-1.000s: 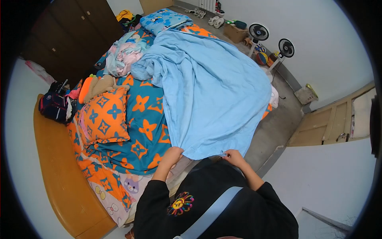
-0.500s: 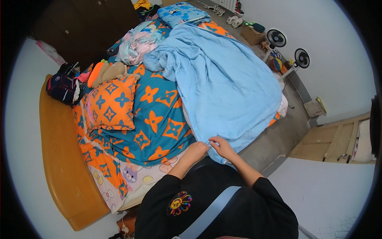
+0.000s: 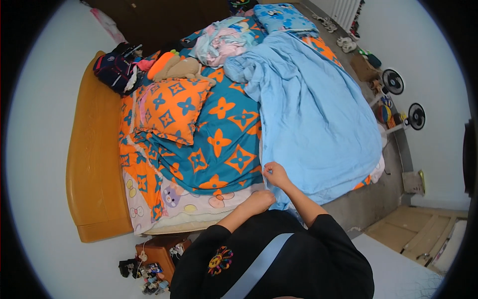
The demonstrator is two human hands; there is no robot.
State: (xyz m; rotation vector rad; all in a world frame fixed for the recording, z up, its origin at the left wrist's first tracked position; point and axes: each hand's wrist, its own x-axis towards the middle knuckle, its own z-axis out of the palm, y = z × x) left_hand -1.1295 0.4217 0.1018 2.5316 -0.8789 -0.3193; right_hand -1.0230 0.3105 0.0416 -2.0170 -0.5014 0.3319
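Observation:
A large light blue sheet [image 3: 318, 119] lies rumpled across the right half of the bed, one edge running toward my body. My left hand [image 3: 260, 201] is closed on the near end of that edge, right in front of my shirt. Slightly farther along the same edge, my right hand [image 3: 276, 175] pinches the cloth between thumb and fingers. Left of the sheet spreads a teal and orange patterned quilt [image 3: 209, 144]. An orange pillow [image 3: 172, 112] with teal flowers rests on it near the headboard.
A wooden headboard [image 3: 94, 164] bounds the left side. Crumpled pastel cloth [image 3: 224, 42], a folded blue blanket [image 3: 284, 19] and a dark bag [image 3: 113, 72] lie on the bed. Two fans [image 3: 416, 116] stand along the right wall. A small brown cabinet [image 3: 160, 254] is at the lower left.
My right hand has moved forward along the sheet's edge, away from my left hand, which stays close to my body. The whole view has shifted, so the bed appears farther right.

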